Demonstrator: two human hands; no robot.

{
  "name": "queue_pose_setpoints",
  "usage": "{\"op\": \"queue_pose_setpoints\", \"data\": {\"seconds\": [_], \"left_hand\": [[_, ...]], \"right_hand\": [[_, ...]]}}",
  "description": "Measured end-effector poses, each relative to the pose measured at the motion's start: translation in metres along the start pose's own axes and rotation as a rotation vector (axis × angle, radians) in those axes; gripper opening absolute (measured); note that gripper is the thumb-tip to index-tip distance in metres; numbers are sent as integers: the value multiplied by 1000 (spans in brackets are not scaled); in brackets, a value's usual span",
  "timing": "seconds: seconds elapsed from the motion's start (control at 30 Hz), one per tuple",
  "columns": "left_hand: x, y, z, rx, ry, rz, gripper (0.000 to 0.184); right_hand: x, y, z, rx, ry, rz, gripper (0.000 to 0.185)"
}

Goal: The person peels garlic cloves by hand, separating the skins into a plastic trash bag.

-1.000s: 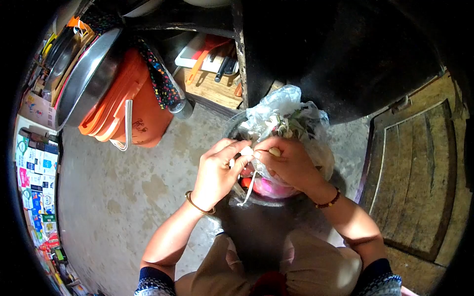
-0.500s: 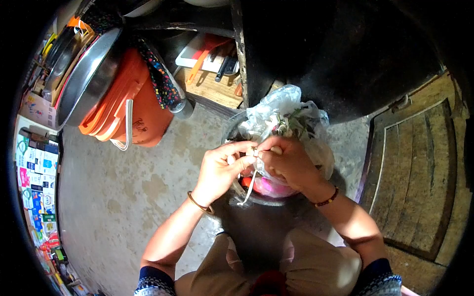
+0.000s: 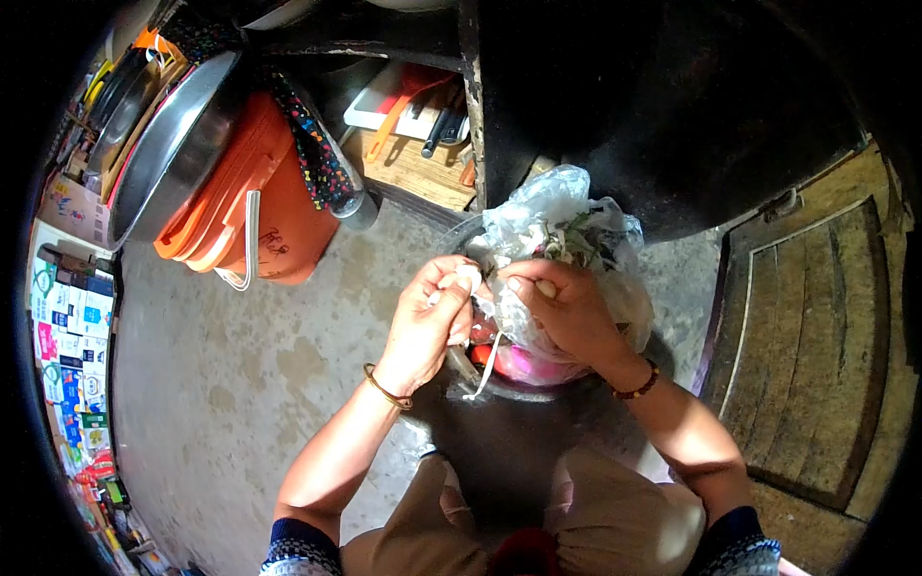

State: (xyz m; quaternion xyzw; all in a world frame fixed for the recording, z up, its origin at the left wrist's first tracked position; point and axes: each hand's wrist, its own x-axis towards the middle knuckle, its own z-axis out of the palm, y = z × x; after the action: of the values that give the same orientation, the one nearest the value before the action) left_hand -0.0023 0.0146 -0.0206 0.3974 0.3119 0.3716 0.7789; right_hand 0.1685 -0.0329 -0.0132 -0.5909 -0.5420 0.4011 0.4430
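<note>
My left hand [image 3: 424,319] is closed, with a white garlic clove [image 3: 468,276] pinched between thumb and finger and more pale pieces partly hidden in its palm. Just to its right, my right hand [image 3: 569,312] has its thumb and forefinger pinched together; a pale clove [image 3: 545,288] shows in its curled fingers. Both hands are over a bin lined with a clear plastic bag [image 3: 547,197]. Green and white plant scraps [image 3: 567,240] lie in the bag, and a pink bundle [image 3: 538,368] shows low in the bin.
On the left an orange bucket [image 3: 293,216] stands beside a large metal basin [image 3: 173,144]. A low shelf [image 3: 408,173] holds a white tray and orange-handled tools. A wooden door panel [image 3: 802,355] stands at right. Concrete floor [image 3: 240,384] lies between.
My hands have moved apart from touching fingertips. The left has drawn back and turned, so the white clove shows more clearly. The right has shifted little.
</note>
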Motion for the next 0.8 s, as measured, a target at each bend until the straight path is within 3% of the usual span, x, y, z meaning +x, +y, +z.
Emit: {"op": "queue_pose_setpoints", "data": {"seconds": [0.07,0.17,0.47,0.7,0.8], "left_hand": [[-2,2,5,64,-7,-1,19],[-4,-4,7,477,-3,95,15],[-11,3,14,890,31,269,12],[-14,2,18,906,54,290,11],[-11,-8,15,736,80,211,10]], "right_hand": [[3,-5,-1,-89,37,-174,21],[6,-9,1,-182,67,-210,13],[6,-11,-4,-266,-55,-210,9],[3,-10,2,-375,-37,-236,12],[2,-7,5,-398,38,-281,11]]}}
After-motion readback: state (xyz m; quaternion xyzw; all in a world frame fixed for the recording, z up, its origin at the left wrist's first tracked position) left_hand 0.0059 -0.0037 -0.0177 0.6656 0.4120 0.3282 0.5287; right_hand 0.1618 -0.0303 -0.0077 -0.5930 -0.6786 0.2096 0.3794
